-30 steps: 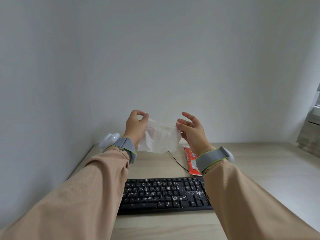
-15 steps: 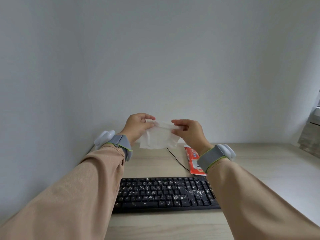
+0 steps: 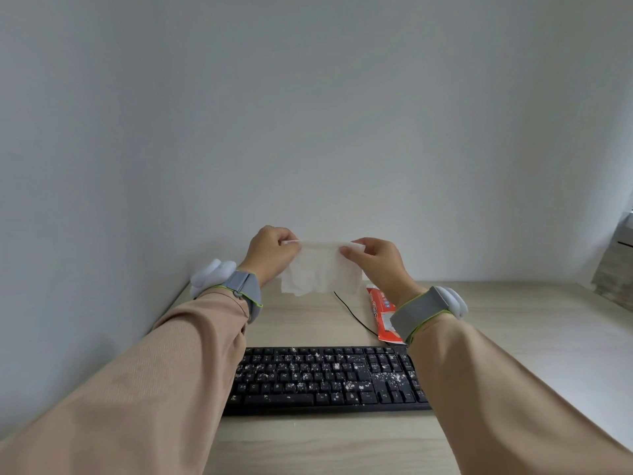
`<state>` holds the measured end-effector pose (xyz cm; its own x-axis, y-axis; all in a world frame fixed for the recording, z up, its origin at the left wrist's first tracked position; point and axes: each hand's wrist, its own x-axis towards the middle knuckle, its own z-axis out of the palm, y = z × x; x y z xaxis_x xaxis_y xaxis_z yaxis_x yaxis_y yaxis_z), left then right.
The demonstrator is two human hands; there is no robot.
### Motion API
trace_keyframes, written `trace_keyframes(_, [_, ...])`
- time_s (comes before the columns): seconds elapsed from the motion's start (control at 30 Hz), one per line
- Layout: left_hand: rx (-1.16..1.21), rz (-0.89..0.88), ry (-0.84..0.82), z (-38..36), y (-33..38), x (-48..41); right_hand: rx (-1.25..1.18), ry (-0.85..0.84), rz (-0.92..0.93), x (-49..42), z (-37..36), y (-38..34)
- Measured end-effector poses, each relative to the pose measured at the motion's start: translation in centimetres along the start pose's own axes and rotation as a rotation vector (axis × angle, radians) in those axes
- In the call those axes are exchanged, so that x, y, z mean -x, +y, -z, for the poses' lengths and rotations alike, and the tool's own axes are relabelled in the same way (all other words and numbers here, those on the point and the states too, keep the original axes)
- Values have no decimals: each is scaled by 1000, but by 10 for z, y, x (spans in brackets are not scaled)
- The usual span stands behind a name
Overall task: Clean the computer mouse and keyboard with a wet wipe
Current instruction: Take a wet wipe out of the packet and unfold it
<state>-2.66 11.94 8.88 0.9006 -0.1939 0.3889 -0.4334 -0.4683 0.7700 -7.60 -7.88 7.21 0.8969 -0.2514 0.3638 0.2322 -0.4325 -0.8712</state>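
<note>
A white wet wipe (image 3: 320, 269) hangs spread between both hands, held up above the desk by its top edge. My left hand (image 3: 269, 253) pinches the wipe's left corner and my right hand (image 3: 375, 262) pinches its right corner. Below them a black keyboard (image 3: 325, 378) lies on the wooden desk (image 3: 513, 337), its keys speckled with white crumbs. A thin black cable (image 3: 352, 315) runs from behind the keyboard toward the wall. No mouse shows; my right forearm hides the desk to the keyboard's right.
An orange-red wipe packet (image 3: 382, 313) lies on the desk behind the keyboard, partly under my right wrist. The grey wall stands close behind and to the left. A grey cabinet or box (image 3: 615, 269) is at the far right edge.
The wipe has been pulled taut and flatter between the hands, which moved slightly apart and lower. The right hand went from loose open fingers to a pinch on the wipe's corner.
</note>
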Motion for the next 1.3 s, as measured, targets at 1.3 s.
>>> trace_keyframes(1.3, [683,497,-167,-2,4,10,305,-110,401,24,-58,-10])
